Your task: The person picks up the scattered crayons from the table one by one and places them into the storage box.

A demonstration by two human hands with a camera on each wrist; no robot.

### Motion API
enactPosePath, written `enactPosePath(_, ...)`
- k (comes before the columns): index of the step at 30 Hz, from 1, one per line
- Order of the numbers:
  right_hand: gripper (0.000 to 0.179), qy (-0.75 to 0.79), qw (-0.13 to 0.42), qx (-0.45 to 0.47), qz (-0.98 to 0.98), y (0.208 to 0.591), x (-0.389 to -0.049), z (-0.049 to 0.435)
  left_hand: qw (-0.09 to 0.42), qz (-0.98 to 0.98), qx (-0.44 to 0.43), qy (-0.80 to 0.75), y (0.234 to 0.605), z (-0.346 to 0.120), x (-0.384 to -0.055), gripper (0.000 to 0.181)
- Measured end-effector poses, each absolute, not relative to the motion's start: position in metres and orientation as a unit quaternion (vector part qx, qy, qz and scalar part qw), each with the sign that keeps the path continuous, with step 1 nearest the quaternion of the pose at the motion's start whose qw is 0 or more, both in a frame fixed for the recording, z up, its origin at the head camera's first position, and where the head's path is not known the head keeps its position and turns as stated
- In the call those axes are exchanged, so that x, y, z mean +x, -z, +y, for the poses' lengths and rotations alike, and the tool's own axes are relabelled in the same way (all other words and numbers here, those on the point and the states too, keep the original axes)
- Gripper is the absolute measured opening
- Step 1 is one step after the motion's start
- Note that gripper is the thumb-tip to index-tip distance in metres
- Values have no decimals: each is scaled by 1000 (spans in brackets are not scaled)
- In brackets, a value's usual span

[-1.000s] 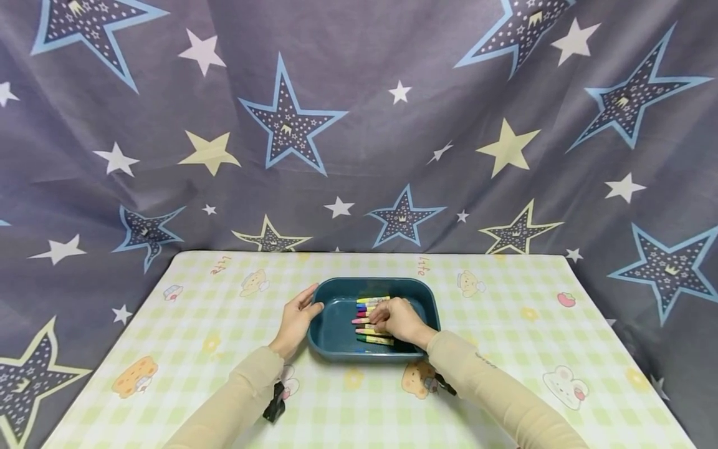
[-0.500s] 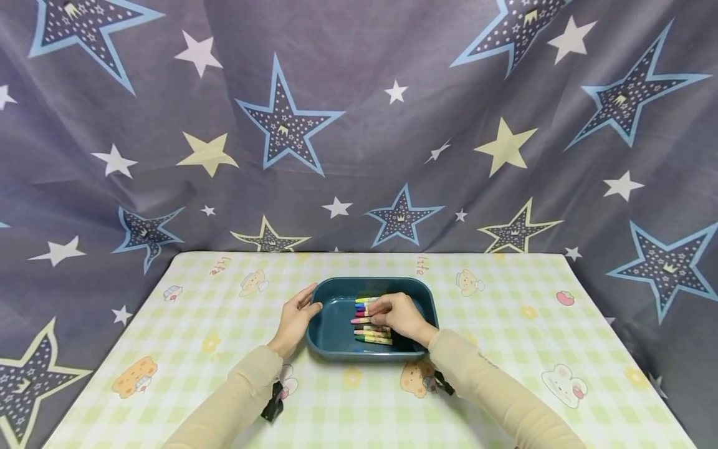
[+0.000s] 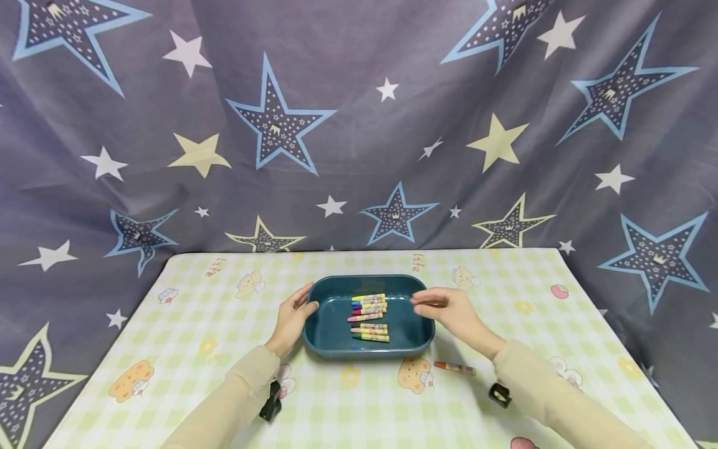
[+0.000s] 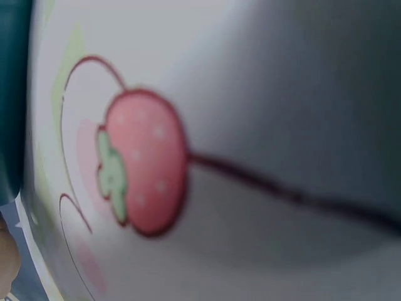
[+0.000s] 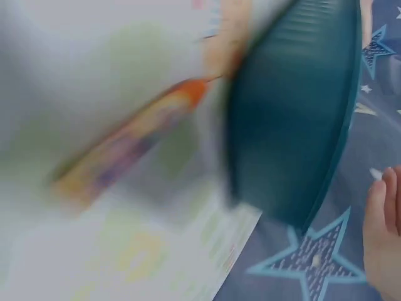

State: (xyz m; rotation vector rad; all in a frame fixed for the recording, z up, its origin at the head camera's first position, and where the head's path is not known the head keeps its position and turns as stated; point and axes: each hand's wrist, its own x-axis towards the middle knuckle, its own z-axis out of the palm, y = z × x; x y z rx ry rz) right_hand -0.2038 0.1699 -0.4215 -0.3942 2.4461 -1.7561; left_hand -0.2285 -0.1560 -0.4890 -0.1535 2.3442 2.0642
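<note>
A dark teal plastic bin [image 3: 331, 353] stands on the table, with several paper-wrapped crayons [image 3: 370, 337] lying in a rough column inside, tips to the left. My left hand [image 3: 290, 319] grips the bin's left end, thumb at the rim and fingers along the outer wall. At the right end, my right hand [image 3: 451, 312] hovers by the rim, fingers extended and nothing held. An orange crayon [image 3: 455, 368] lies on the cloth below that hand; it shows blurred in the right wrist view. The left wrist view shows mostly tablecloth, with the bin's edge [image 4: 9, 100] at its left.
A pale green checked tablecloth [image 3: 185, 374] with cartoon prints covers the table. Behind it hangs a dark grey curtain [image 3: 348, 143] patterned with stars. Each wrist carries a black strap-on camera [image 3: 500, 395].
My right hand has left the crayons inside the bin and moved right to its rim. The orange crayon on the cloth has come into sight. My left hand stays at the bin.
</note>
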Motion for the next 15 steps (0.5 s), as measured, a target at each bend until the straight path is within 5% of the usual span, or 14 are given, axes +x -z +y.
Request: enactPosePath(15,46,464,138,-164,860,487,-166,242,11,752,-47,-657,490,-156,-229,52)
